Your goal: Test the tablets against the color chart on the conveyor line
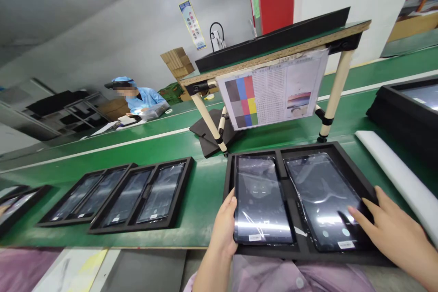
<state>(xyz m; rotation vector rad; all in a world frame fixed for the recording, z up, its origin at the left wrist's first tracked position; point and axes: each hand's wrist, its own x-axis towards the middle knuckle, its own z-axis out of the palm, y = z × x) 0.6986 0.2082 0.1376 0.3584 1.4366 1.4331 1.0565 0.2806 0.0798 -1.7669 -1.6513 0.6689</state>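
Note:
Two film-covered tablets lie side by side in a black foam tray in front of me. My left hand (224,223) grips the left edge of the left tablet (262,200), its fingertips partly hidden at that edge. My right hand (390,223) is at the right side of the tray (289,205). Its fingers are spread, with one stretched over the lower right of the right tablet (325,196). Both screens look dark and reflective, and each has a small white label near the bottom edge.
To the left, more foam trays (142,196) hold tablets on the green bench (201,210). A raised stand (273,52) with a colour chart (273,91) stands behind my tray. A white foam strip (397,164) and stacked trays (404,114) are at right. A co-worker (137,98) sits across the bench.

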